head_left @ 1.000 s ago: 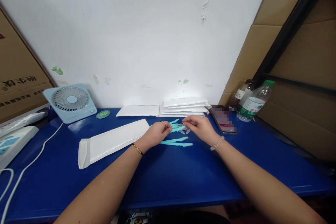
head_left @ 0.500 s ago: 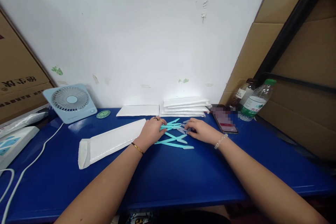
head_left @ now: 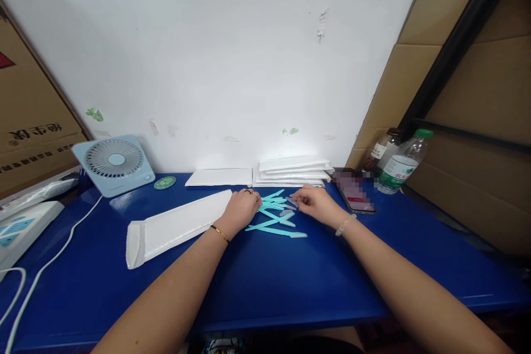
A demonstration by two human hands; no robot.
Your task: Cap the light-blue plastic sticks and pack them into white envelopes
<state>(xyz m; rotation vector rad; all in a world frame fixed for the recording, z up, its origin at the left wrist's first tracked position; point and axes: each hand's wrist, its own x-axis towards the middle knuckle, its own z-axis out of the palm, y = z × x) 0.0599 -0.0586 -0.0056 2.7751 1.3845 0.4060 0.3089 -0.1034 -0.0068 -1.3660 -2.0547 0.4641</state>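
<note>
Several turquoise eyebrow razors [head_left: 277, 230] lie crisscrossed on the blue table, mostly between my hands. My left hand [head_left: 241, 208] is closed around the handle ends at the pile's left side; its fingertips are partly hidden. At the pile's right edge, my right hand [head_left: 316, 204] pinches a small translucent piece that looks like a blade cap [head_left: 292, 201]. Another clear cap [head_left: 286, 213] lies just below it, among the razor heads. Left of the pile, a white padded envelope [head_left: 182, 227] lies flat, one end reaching to my left hand.
White padded envelopes [head_left: 290, 174] are stacked against the wall, with another envelope [head_left: 218, 177] beside them. A blue fan [head_left: 116, 160] and a green round disc [head_left: 165, 182] stand left. To the right are a phone [head_left: 357, 199] and two bottles [head_left: 400, 168].
My left hand has drawn its fingers closer together over the razor handles. My right hand has shifted slightly, its fingers now more tightly pinched. The whole view has tilted a little.
</note>
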